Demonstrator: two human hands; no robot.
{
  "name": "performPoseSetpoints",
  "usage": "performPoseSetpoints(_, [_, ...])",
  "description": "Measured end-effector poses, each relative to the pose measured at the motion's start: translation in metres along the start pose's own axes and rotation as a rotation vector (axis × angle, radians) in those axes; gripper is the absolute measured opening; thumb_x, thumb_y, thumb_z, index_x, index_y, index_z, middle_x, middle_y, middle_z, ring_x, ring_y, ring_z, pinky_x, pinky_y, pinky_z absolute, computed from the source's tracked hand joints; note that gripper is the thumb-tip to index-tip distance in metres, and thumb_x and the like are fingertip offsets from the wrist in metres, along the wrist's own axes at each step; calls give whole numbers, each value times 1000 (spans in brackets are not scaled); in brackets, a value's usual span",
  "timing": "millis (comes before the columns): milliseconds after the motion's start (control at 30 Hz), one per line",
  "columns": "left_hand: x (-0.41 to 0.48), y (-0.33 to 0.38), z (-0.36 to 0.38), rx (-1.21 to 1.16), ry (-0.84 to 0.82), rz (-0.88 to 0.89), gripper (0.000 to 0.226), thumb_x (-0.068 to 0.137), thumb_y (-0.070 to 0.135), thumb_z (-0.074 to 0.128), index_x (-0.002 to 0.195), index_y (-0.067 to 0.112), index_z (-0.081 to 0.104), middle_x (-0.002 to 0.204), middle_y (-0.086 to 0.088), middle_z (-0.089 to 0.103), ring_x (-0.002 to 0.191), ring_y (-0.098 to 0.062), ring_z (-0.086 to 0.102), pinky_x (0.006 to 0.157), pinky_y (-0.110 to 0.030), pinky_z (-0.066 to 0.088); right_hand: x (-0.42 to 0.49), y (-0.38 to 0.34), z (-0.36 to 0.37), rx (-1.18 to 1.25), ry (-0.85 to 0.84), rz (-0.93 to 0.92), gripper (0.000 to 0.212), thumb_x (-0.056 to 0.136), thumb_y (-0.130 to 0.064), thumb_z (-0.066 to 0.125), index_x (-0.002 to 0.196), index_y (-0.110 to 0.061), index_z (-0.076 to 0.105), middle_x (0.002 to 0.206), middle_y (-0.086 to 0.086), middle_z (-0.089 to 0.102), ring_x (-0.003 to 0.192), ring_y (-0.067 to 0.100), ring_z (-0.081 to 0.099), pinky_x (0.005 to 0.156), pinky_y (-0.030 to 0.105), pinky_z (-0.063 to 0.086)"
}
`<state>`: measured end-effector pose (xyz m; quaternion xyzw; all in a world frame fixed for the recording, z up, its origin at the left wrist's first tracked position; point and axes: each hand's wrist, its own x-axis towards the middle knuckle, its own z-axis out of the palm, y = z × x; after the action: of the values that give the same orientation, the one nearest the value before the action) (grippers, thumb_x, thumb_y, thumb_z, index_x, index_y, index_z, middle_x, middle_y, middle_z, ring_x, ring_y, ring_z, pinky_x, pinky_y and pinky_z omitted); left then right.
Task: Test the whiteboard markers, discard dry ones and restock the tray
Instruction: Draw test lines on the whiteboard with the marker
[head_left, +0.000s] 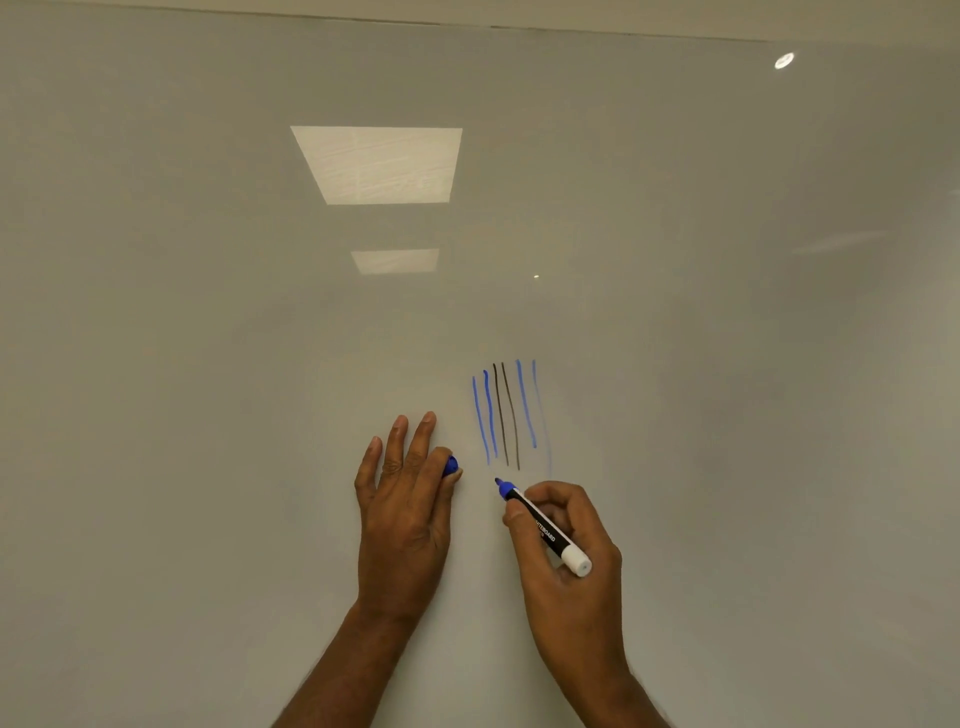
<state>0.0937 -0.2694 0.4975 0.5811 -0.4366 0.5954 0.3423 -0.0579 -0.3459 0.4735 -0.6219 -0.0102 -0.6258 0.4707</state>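
2 hands: left hand (404, 512) around cap (451, 465), right hand (579, 592) around marker (540, 530)

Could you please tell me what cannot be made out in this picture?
Head view:
- cap: mostly hidden by the thumb of the left hand.
- marker label: partly covered by fingers of the right hand.
- whether the marker tip touches the whiteboard: too small to tell.
- tray: outside the frame.
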Motion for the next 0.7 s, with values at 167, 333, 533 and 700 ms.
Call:
performPoseSetpoints(167, [-2, 11, -18, -209, -34, -175, 40, 106, 26, 51, 146, 19, 49, 157, 2, 42, 154, -8, 24, 127, -34, 19, -20, -25, -11, 115, -64, 53, 19, 80, -29, 68, 96, -18, 64, 83, -9, 67, 75, 12, 66, 64, 15, 52])
performPoseSetpoints(333, [-5, 55, -65, -585, 78, -669, 28, 103, 29, 52, 128, 22, 63, 130, 9, 68, 128, -6, 59, 111, -28, 47, -44, -38, -16, 177, -265, 75, 21, 89, -21, 67, 110, -22, 67, 104, -9, 71, 97, 17, 67, 81, 21, 55])
performPoseSetpoints(533, [7, 63, -109, -1286, 120, -1214, 25, 107, 24, 46, 122, 7, 58, 118, -14, 75, 111, -31, 72, 95, -43, 58, -65, -53, -9, 165, -380, 93, 26, 91, -33, 62, 116, -29, 66, 110, -14, 70, 103, 14, 66, 84, 23, 56])
performPoseSetpoints(700, [0, 70, -130, -1533, 106, -1323, 27, 107, 23, 45, 125, 8, 59, 122, -22, 71, 112, -35, 71, 87, -41, 62, -75, -61, 0, 205, -400, 98, 30, 90, -39, 60, 118, -30, 64, 111, -19, 69, 106, 9, 66, 84, 19, 54])
